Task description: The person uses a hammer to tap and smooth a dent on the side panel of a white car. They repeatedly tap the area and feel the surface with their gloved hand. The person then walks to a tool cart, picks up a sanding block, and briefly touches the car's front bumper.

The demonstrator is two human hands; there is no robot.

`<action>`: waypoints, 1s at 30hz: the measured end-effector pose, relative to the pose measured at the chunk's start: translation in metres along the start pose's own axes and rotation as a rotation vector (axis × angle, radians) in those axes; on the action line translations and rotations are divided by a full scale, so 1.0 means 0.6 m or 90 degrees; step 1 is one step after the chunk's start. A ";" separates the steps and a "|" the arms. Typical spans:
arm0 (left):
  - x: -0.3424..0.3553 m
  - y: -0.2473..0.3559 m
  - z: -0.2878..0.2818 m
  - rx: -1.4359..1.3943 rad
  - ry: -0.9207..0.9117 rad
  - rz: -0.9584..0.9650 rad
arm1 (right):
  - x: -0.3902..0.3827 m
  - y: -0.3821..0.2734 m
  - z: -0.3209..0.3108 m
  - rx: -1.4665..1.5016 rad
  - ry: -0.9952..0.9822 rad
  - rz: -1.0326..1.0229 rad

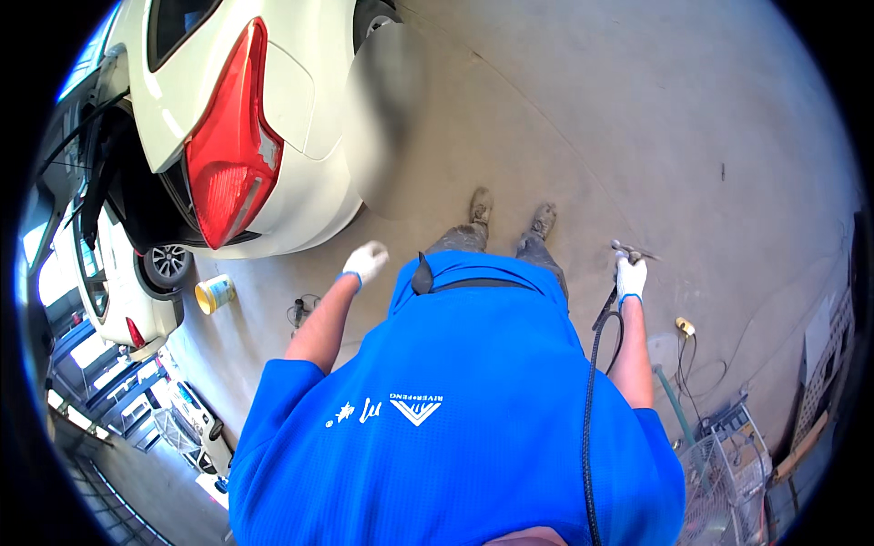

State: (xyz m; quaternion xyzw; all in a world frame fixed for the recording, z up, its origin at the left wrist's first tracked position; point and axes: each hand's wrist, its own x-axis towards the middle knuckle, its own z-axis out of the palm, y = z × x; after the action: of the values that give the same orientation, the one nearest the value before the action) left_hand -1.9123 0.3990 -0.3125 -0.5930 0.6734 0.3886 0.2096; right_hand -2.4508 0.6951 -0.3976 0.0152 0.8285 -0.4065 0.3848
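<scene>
Grey garage floor [655, 118] spreads beneath a white car [314, 136], its red tail light [232, 155] in place, and a yellow-and-white bucket [215, 294]. Beside a black hose [589, 409], the right hand [631, 276] grips a metal tool [635, 254] in its fingers, away from the car, so what is done or left cannot be judged. Whether the left hand's [367, 262] seemingly curled fingers hold anything, I cannot tell.

White car [300, 114] cropped above, its side partly blurred. Right of the car, the right hand [630, 276] partly hides a tool [625, 247].
</scene>
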 end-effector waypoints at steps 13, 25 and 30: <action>-0.105 0.165 0.082 -0.106 -0.029 -0.080 | 0.162 0.159 -0.088 0.139 -0.070 0.387; -0.068 0.205 0.067 -0.088 -0.011 -0.050 | 0.168 -0.182 -0.082 -0.026 -0.129 -0.032; -0.092 0.186 0.085 -0.133 0.024 -0.067 | 0.188 -0.121 -0.033 0.166 -0.087 0.112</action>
State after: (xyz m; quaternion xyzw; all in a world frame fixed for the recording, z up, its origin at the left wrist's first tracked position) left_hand -2.0174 0.4726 -0.2718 -0.6535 0.6010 0.4337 0.1541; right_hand -2.5670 0.6276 -0.4155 0.1100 0.7363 -0.4753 0.4688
